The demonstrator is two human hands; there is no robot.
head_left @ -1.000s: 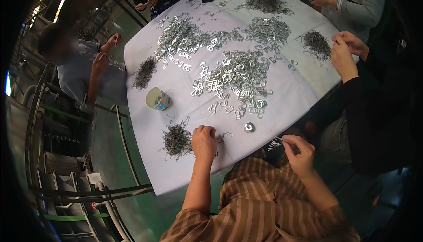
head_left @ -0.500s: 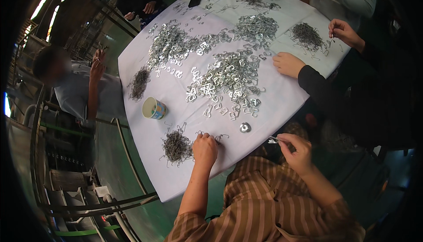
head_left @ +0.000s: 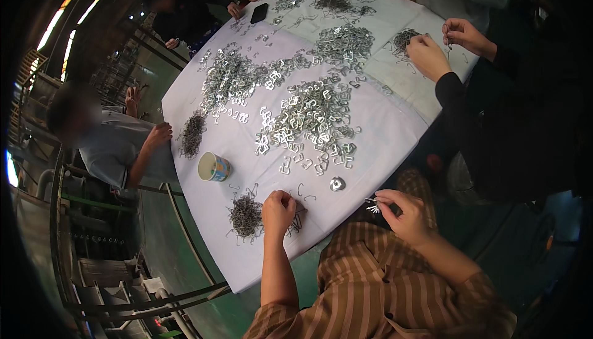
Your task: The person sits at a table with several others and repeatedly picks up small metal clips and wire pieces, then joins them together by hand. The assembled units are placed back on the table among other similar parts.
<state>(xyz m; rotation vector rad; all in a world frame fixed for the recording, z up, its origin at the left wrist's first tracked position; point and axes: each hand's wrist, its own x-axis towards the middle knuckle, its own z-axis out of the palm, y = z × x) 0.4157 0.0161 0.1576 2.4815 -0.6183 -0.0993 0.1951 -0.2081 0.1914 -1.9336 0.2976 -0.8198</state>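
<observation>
Dim overall, brightest across the white-covered bench (head_left: pixel 383 135). Glaring at upper left along the strip lights (head_left: pixel 67 55), almost blown out to white. Glinting sharply off the open metal links (head_left: pixel 312 113) and the round metal disc (head_left: pixel 336 183). Sunk almost to black around a co-worker's dark sleeve (head_left: pixel 454 98). Murky in the background, smudged over the head (head_left: pixel 74 110) at left, bowed toward a black, vignetted rim.

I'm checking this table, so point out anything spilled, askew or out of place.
Nothing looks spilled: the paper cup stands upright. What stands out: a rounded shiny piece lying apart from the metal clips, unlike them in shape, and a black phone near the far left edge of the table, not a small metal part.
</observation>
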